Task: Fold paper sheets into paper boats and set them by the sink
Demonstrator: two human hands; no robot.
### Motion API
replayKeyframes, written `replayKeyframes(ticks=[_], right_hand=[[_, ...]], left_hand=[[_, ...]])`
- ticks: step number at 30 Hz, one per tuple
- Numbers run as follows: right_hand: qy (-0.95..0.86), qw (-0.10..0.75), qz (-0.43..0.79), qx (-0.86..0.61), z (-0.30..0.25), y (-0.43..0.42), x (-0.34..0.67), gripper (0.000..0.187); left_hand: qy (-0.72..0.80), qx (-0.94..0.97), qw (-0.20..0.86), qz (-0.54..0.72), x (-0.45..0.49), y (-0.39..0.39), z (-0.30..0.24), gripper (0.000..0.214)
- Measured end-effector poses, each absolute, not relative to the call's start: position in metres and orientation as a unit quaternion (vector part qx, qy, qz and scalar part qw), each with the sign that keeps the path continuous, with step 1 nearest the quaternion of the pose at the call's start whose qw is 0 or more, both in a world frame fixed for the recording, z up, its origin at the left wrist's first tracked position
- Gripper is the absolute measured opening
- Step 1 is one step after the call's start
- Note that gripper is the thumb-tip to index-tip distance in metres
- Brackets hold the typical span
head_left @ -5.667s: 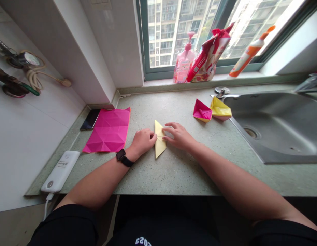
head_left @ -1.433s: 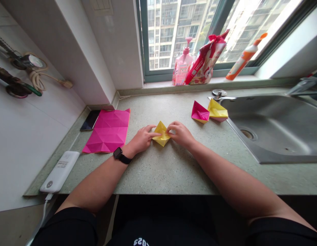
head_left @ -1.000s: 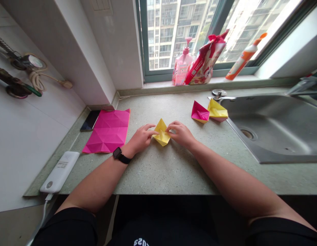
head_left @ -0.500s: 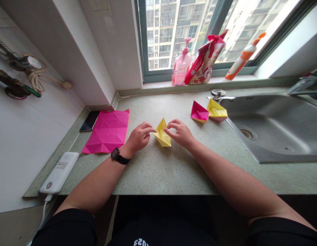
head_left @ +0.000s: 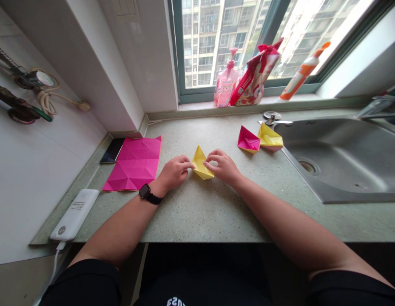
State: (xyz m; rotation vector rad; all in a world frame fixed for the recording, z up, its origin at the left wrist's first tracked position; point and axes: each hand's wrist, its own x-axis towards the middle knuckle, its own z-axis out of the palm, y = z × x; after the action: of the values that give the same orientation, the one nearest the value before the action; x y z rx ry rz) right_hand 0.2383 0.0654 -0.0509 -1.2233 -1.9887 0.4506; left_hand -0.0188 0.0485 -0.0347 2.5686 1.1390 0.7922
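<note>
A small yellow paper boat [head_left: 199, 162] stands on the counter in front of me, its folded point facing away. My left hand [head_left: 174, 171], with a black watch [head_left: 145, 191] at the wrist, has its fingertips closed at the boat's left edge. From the other side, my right hand [head_left: 224, 167] pinches the boat's right edge between thumb and index finger. Farther right sit a pink paper boat [head_left: 248, 139] and another yellow boat [head_left: 270, 137], side by side and touched by neither hand. A creased pink sheet of paper [head_left: 136, 163] lies left of my left hand.
The steel sink [head_left: 344, 157] takes up the right side. A phone [head_left: 112, 150] and a white power bank [head_left: 75, 214] with a cable lie at the left. On the sill stand a pink pump bottle [head_left: 226, 85], a red bag [head_left: 256, 78] and an orange-white bottle [head_left: 301, 76].
The yellow boat between my hands has turned slightly, its far point swinging left and its near edge shifting away from me. Both hands have stayed at its sides with small finger movements.
</note>
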Motion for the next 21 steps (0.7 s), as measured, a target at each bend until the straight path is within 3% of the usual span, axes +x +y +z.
replayKeyframes(ticks=[7,21], right_hand=[[-0.767,0.378,0.184,-0.485,-0.0508,0.066,0.2391,0.011],[-0.762,0.37,0.205,-0.49,-0.0526,0.0691,0.2377,0.008]], left_hand=[[0.394,0.885,0.091,0.23,-0.0211,0.0523,-0.0395,0.025],[0.382,0.892,0.091,0.222,-0.0218,0.0542,-0.0432,0.028]])
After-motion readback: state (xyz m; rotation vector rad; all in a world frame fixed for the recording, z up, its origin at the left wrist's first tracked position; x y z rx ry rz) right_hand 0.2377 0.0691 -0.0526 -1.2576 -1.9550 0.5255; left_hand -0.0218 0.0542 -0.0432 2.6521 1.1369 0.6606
